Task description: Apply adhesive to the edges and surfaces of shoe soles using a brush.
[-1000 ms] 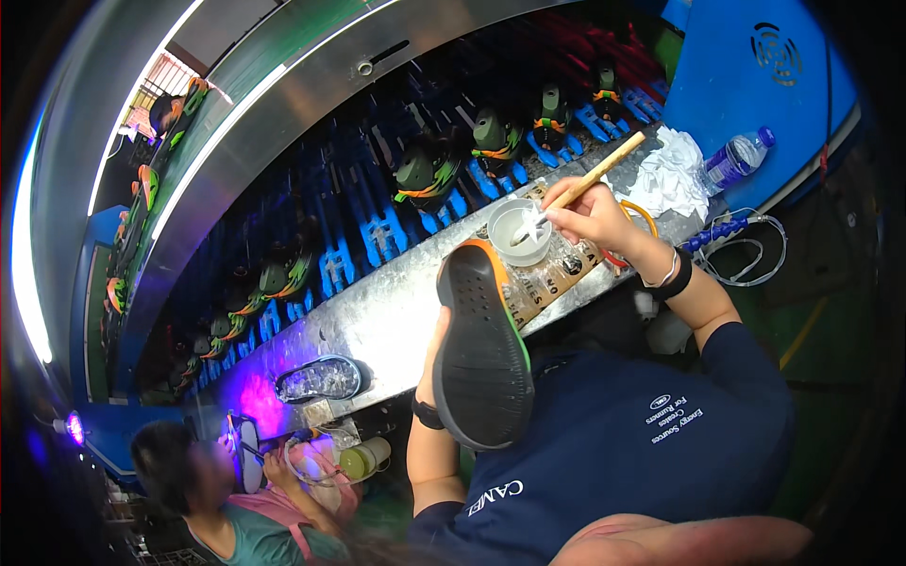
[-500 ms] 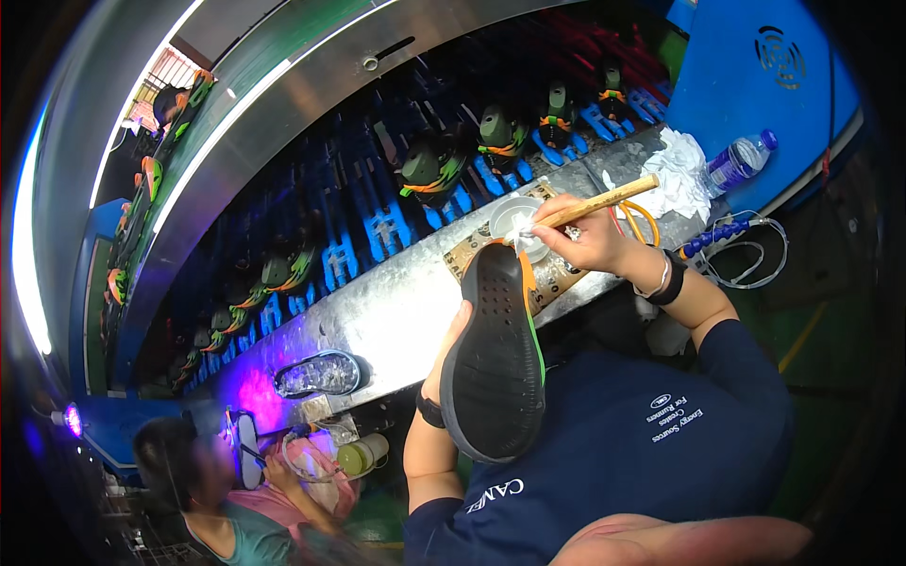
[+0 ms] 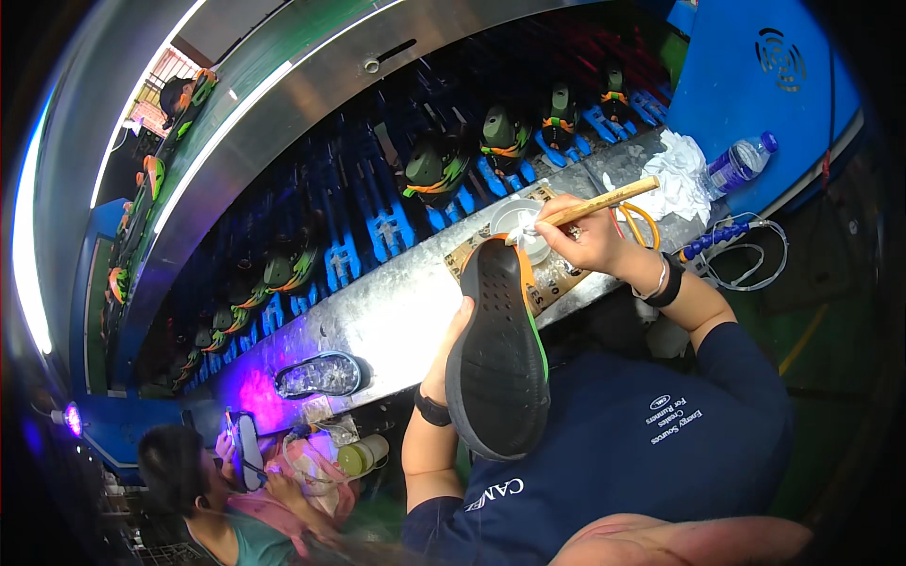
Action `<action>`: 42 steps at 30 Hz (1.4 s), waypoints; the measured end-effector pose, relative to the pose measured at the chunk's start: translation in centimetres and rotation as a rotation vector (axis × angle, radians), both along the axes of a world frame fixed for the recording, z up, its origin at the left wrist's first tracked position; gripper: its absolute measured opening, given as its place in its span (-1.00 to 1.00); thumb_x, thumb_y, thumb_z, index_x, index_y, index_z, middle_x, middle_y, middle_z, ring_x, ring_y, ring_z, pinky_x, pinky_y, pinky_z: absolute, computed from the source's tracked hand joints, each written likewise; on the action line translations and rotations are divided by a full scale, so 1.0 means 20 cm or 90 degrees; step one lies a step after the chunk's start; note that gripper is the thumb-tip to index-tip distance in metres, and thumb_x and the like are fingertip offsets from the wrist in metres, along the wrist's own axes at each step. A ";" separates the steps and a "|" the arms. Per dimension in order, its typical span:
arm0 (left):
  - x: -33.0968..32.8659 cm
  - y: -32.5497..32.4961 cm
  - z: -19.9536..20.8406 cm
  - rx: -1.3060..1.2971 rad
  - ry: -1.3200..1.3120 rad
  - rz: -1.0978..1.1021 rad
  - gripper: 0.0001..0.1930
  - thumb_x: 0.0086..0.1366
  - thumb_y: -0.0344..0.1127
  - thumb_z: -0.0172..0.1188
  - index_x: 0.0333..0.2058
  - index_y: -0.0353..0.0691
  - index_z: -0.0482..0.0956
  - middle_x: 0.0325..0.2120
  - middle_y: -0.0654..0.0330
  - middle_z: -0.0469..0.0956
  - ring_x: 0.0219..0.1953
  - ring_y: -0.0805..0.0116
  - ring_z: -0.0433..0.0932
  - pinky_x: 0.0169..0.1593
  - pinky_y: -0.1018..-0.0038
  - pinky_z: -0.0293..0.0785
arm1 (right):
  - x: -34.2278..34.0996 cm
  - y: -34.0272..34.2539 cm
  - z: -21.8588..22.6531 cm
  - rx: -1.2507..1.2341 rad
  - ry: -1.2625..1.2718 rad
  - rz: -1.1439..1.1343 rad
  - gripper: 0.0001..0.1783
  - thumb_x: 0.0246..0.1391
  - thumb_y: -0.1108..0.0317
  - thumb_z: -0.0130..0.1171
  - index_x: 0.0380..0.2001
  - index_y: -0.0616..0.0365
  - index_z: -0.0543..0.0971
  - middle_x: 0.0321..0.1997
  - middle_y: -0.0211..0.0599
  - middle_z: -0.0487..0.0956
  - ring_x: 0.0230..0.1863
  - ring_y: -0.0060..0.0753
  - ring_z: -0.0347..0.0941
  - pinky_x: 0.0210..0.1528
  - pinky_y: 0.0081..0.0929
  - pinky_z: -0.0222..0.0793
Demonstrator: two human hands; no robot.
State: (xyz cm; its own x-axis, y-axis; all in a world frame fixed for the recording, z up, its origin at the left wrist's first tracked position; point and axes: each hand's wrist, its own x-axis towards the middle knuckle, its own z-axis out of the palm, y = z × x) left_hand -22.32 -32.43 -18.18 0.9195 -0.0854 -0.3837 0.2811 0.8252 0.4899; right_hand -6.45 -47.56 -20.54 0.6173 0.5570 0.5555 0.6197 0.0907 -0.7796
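Observation:
My left hand (image 3: 456, 338) grips a black shoe sole (image 3: 498, 368) from its left side, most of the fingers hidden behind it. The sole is held bottom out, toe end up, with orange and green along its right edge. Pinched in my right hand (image 3: 583, 236) is a brush (image 3: 612, 199) with a pale wooden handle. Its whitish tip is at the orange toe edge of the sole; whether it touches is hard to tell. Just beyond the tip stands a white cup (image 3: 506, 213) on a brown printed sheet (image 3: 557, 283) on the metal bench.
Dark shoes with orange and green trim (image 3: 439, 170) sit on blue racks behind the metal bench (image 3: 401, 316). Crumpled white cloth (image 3: 678, 179) and a plastic bottle (image 3: 741, 162) lie at the right. A clear-lined sole (image 3: 321, 374) rests on the left, near a co-worker (image 3: 222, 491) holding another sole.
The sole and the brush have shifted very slightly to the right, the brush tip staying by the toe edge. At the lower left, the co-worker's head and hands have moved.

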 end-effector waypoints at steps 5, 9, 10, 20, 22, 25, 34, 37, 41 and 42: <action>0.02 0.03 -0.01 0.033 -0.021 -0.029 -0.60 0.17 -0.08 -0.12 -0.16 -0.30 0.31 -0.35 0.12 0.44 -0.33 0.43 0.44 -0.24 0.56 0.40 | -0.04 -0.01 0.02 -0.035 0.083 -0.008 -0.92 -0.15 0.50 0.07 -0.52 0.24 0.40 -0.53 -0.40 0.40 -0.58 -0.73 0.27 -0.58 -0.75 0.17; 0.04 0.06 -0.08 0.164 -0.087 -0.037 -0.54 0.14 -0.08 -0.08 -0.10 -0.31 0.23 -0.31 0.12 0.41 -0.31 0.41 0.44 -0.23 0.54 0.40 | -0.08 -0.01 0.04 -0.039 0.124 0.014 -0.91 -0.13 0.46 0.07 -0.57 0.23 0.39 -0.68 -0.47 0.36 -0.68 -0.79 0.22 -0.67 -0.77 0.09; 0.04 0.06 -0.09 0.200 -0.097 -0.040 -0.51 0.13 -0.05 -0.08 -0.08 -0.31 0.23 -0.30 0.11 0.41 -0.31 0.39 0.45 -0.23 0.52 0.42 | -0.09 -0.01 0.03 -0.049 0.161 0.031 -0.91 -0.13 0.45 0.06 -0.56 0.23 0.39 -0.68 -0.46 0.37 -0.67 -0.78 0.23 -0.65 -0.78 0.10; 0.05 0.06 -0.07 0.231 -0.130 -0.058 -0.47 0.09 -0.05 -0.03 -0.04 -0.28 0.16 -0.24 0.14 0.36 -0.25 0.41 0.41 -0.17 0.51 0.38 | -0.03 0.01 0.02 0.072 0.225 0.013 -0.92 -0.10 0.46 0.04 -0.48 0.22 0.39 -0.62 -0.48 0.35 -0.63 -0.82 0.23 -0.65 -0.83 0.11; 0.05 0.07 -0.07 0.269 -0.135 -0.040 -0.43 0.07 -0.03 -0.01 -0.03 -0.27 0.14 -0.21 0.15 0.33 -0.21 0.43 0.37 -0.15 0.52 0.35 | -0.04 0.01 0.00 0.055 0.191 -0.002 -0.92 -0.10 0.47 0.05 -0.49 0.23 0.39 -0.62 -0.48 0.35 -0.63 -0.81 0.23 -0.65 -0.82 0.12; 0.06 0.07 -0.05 0.323 -0.139 -0.030 -0.40 0.05 -0.02 0.01 -0.02 -0.28 0.12 -0.20 0.16 0.32 -0.21 0.44 0.36 -0.15 0.54 0.33 | -0.07 -0.01 0.01 0.011 0.154 -0.013 -0.93 -0.10 0.47 0.05 -0.51 0.23 0.40 -0.61 -0.48 0.35 -0.63 -0.79 0.24 -0.64 -0.80 0.13; 0.07 0.11 -0.06 0.276 -0.141 -0.044 -0.32 0.01 -0.17 0.10 0.04 -0.28 -0.02 -0.11 0.04 0.23 -0.09 0.27 0.28 -0.03 0.40 0.21 | -0.11 -0.01 0.04 0.049 0.311 0.045 -0.91 -0.09 0.47 0.03 -0.48 0.24 0.38 -0.61 -0.47 0.34 -0.61 -0.77 0.26 -0.60 -0.79 0.16; 0.06 0.09 -0.04 0.286 -0.142 -0.033 -0.33 0.02 -0.19 0.10 0.04 -0.29 -0.02 -0.11 0.04 0.23 -0.08 0.28 0.28 -0.03 0.40 0.20 | -0.10 0.00 0.01 0.061 0.333 0.037 -0.91 -0.08 0.46 0.03 -0.48 0.24 0.37 -0.61 -0.47 0.34 -0.63 -0.78 0.24 -0.62 -0.81 0.14; 0.07 0.10 -0.06 0.286 -0.143 -0.032 -0.33 0.02 -0.21 0.09 0.04 -0.30 -0.03 -0.11 0.05 0.22 -0.08 0.29 0.27 -0.03 0.39 0.19 | -0.13 0.00 -0.01 0.069 0.236 0.016 -0.92 -0.08 0.47 0.03 -0.48 0.23 0.37 -0.64 -0.49 0.33 -0.67 -0.80 0.22 -0.66 -0.82 0.10; 0.07 0.11 -0.06 0.291 -0.149 -0.037 -0.33 0.02 -0.21 0.09 0.04 -0.31 -0.04 -0.10 0.05 0.22 -0.07 0.29 0.26 -0.02 0.40 0.19 | -0.14 0.00 0.00 0.071 0.244 0.025 -0.93 -0.08 0.47 0.02 -0.48 0.23 0.37 -0.65 -0.50 0.32 -0.67 -0.80 0.21 -0.66 -0.82 0.10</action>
State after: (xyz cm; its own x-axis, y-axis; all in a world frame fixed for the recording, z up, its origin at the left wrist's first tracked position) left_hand -21.00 -30.29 -19.38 0.9839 -0.0115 -0.1783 0.1602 0.4987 0.8518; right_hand -9.19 -47.63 -20.55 0.7713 0.5334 0.3473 0.2803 0.2052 -0.9377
